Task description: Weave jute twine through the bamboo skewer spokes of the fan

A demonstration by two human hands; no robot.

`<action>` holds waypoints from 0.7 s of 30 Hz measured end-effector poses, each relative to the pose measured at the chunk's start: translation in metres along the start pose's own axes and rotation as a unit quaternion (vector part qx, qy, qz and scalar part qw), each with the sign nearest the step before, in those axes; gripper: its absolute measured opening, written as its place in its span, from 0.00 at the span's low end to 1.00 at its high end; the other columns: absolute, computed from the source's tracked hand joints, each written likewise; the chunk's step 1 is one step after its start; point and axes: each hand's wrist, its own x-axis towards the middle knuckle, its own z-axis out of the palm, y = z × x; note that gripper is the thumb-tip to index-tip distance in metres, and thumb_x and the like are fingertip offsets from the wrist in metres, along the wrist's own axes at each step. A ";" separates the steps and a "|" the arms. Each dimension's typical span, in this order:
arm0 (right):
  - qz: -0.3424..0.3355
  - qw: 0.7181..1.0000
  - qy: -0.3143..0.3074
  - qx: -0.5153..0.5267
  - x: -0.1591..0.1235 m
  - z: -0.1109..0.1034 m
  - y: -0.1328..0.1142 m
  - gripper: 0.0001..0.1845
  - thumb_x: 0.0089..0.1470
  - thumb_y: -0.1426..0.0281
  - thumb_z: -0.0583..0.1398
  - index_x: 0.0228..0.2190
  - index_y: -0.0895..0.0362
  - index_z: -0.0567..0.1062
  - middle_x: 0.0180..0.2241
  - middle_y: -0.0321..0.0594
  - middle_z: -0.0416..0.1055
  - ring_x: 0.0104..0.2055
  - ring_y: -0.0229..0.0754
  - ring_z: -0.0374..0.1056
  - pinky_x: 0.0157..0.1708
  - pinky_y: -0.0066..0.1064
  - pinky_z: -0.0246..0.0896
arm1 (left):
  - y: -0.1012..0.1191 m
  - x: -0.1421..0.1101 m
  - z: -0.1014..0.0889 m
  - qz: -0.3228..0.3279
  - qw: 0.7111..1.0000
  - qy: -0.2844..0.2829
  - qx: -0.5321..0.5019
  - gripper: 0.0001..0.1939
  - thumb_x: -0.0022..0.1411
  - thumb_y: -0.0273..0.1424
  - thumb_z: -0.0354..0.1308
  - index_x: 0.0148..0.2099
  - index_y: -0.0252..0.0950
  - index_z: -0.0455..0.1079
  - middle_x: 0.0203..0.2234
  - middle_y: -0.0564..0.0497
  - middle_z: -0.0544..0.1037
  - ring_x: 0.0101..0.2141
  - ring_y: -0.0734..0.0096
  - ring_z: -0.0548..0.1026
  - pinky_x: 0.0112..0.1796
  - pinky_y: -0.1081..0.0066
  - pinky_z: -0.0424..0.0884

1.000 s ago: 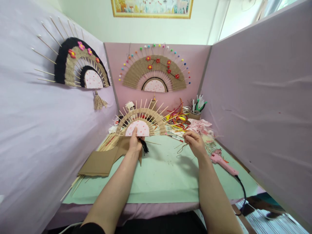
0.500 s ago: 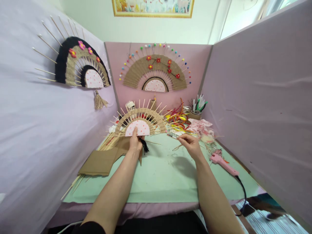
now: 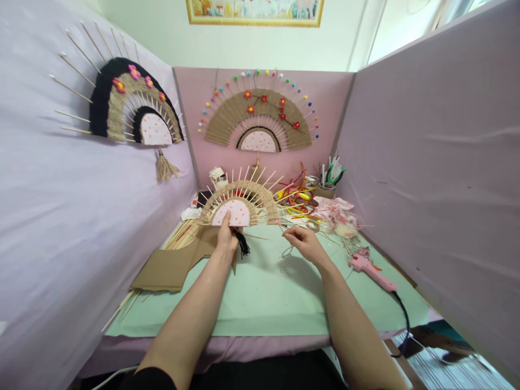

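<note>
My left hand is closed on the lower edge of a woven half-round fan, thumb on its pink dotted centre. Thin wooden sticks spread out from the fan, with a band of tan twine woven through them. A black tassel hangs below the centre, next to my fingers. Just right of the fan's lower right corner, my right hand is closed in a pinch. A loop of twine hangs by its fingertips and seems to be held there; the exact grip is hidden.
Folded brown cardboard and loose sticks lie at the left. A pink glue gun with a black cord rests at the right. Coloured pipe cleaners, crumpled pink cloth and a tool jar stand behind. Finished fans hang on the partitions.
My right hand has moved left, closer to the fan's right corner. A silvery object seen at its fingertips before is now mostly out of sight. The fan has shifted slightly in my left hand.
</note>
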 end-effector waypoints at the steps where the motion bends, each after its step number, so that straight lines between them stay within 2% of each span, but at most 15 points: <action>1: 0.001 1.000 0.015 0.004 0.001 0.000 0.001 0.15 0.48 0.58 0.59 0.26 0.58 0.75 0.20 0.36 0.64 0.21 0.34 0.54 0.21 0.27 0.48 | 0.000 0.000 0.000 -0.005 1.000 0.000 0.004 0.10 0.54 0.26 0.61 0.41 0.34 0.70 0.30 0.50 0.79 0.28 0.75 0.77 0.32 0.76 0.74; 4: 0.010 0.998 0.054 0.032 0.003 -0.001 0.003 0.16 0.47 0.58 0.60 0.27 0.59 0.75 0.22 0.37 0.65 0.23 0.35 0.56 0.22 0.28 0.51 | 0.001 -0.002 0.001 -0.019 1.000 -0.006 0.018 0.11 0.54 0.25 0.61 0.42 0.33 0.71 0.30 0.49 0.79 0.27 0.75 0.77 0.29 0.78 0.74; 7: 0.041 0.992 0.067 0.096 0.003 -0.003 0.002 0.15 0.45 0.58 0.62 0.26 0.59 0.74 0.20 0.35 0.61 0.23 0.35 0.55 0.22 0.27 0.51 | 0.001 -0.003 0.002 -0.033 0.999 -0.008 0.027 0.12 0.53 0.24 0.61 0.42 0.33 0.71 0.30 0.48 0.79 0.26 0.75 0.77 0.28 0.79 0.74; 13: 0.064 0.964 0.036 0.257 0.003 -0.006 0.002 0.14 0.45 0.60 0.63 0.25 0.58 0.70 0.16 0.29 0.55 0.18 0.31 0.48 0.19 0.26 0.44 | -0.001 -0.004 0.003 -0.061 0.996 -0.010 0.062 0.11 0.53 0.23 0.60 0.41 0.32 0.71 0.29 0.48 0.79 0.27 0.73 0.77 0.32 0.75 0.75; 17: 0.072 0.951 0.019 0.300 0.002 -0.006 0.003 0.13 0.44 0.62 0.64 0.25 0.58 0.70 0.19 0.31 0.58 0.20 0.31 0.51 0.20 0.26 0.43 | -0.002 -0.005 0.002 -0.069 0.994 -0.022 0.080 0.11 0.53 0.23 0.61 0.41 0.31 0.71 0.30 0.46 0.79 0.28 0.72 0.77 0.32 0.75 0.75; 21: 0.079 0.952 0.023 0.296 0.002 -0.007 0.003 0.12 0.45 0.62 0.63 0.24 0.58 0.71 0.17 0.31 0.57 0.19 0.30 0.49 0.20 0.26 0.42 | 0.001 -0.004 0.002 -0.052 0.995 -0.022 0.077 0.10 0.53 0.24 0.61 0.40 0.32 0.71 0.29 0.47 0.79 0.27 0.73 0.77 0.32 0.75 0.75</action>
